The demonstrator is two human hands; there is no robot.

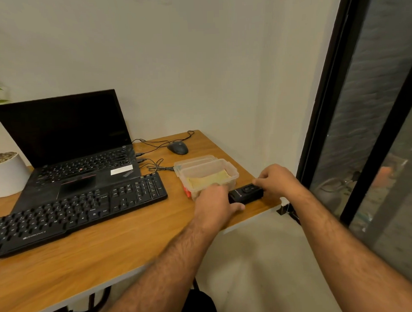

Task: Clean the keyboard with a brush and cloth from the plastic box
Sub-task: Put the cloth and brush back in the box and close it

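A black external keyboard [78, 209] lies on the wooden desk [110, 259] in front of a laptop. To its right stands a clear plastic box [209, 172] with a yellow cloth [209, 180] inside; a red part shows at the box's left side. No brush is clearly visible. Right of the box lies a small black device [247, 193]. My left hand [214, 202] grips the device's near left end, beside the box. My right hand [277, 181] pinches the device's far right end with curled fingers.
An open black laptop [67, 146] sits behind the keyboard. A dark mouse [178, 147] and its cables lie at the back of the desk. A white plant pot [7, 174] stands at the left. The desk edge and a dark window frame [326, 93] are close on the right.
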